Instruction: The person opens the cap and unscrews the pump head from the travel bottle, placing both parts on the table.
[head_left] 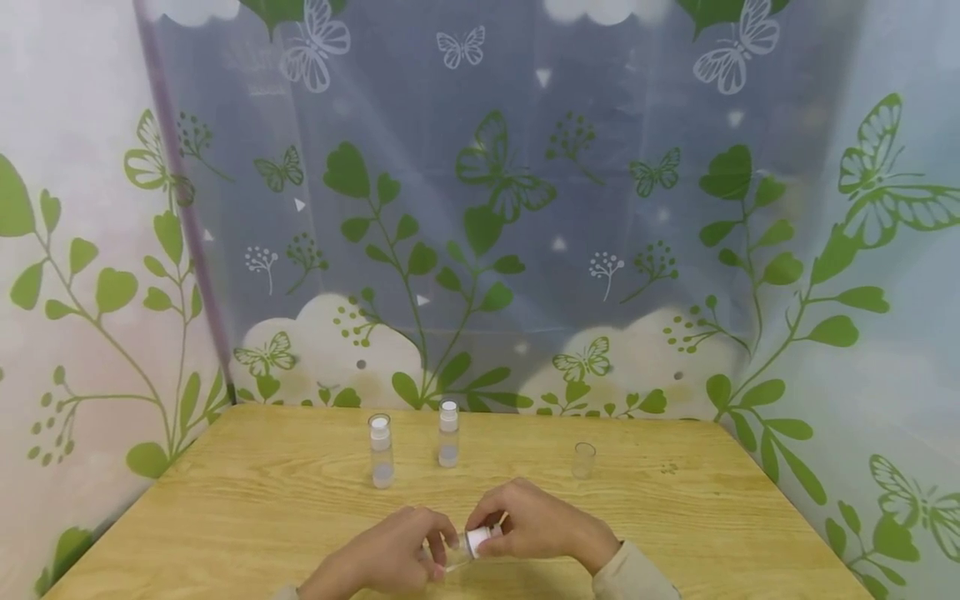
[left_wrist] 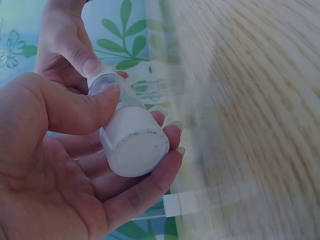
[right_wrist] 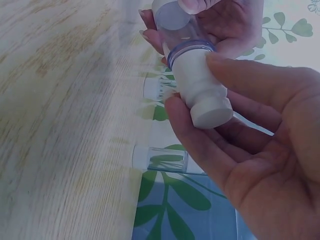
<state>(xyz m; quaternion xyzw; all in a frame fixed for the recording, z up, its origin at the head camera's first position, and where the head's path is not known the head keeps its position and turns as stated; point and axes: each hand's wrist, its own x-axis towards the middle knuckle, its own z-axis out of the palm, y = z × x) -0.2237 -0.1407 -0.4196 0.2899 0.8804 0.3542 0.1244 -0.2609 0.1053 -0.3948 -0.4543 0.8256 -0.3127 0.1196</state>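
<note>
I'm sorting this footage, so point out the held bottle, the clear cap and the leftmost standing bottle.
Held bottle (right_wrist: pixel 192 71), right wrist view, white collar.
Clear cap (head_left: pixel 583 462), head view, side wall.
Leftmost standing bottle (head_left: pixel 382 456), head view, clear middle.

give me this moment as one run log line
left hand: holds bottle, lower end | right hand: grips its white top | table: second bottle and third bottle upright, clear cap right of both

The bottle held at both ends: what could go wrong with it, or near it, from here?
The tilted bottle might slip if the left grip, holding its base end, loosens. The clear cap, standing by itself beyond the right grip, could be knocked over.
</note>
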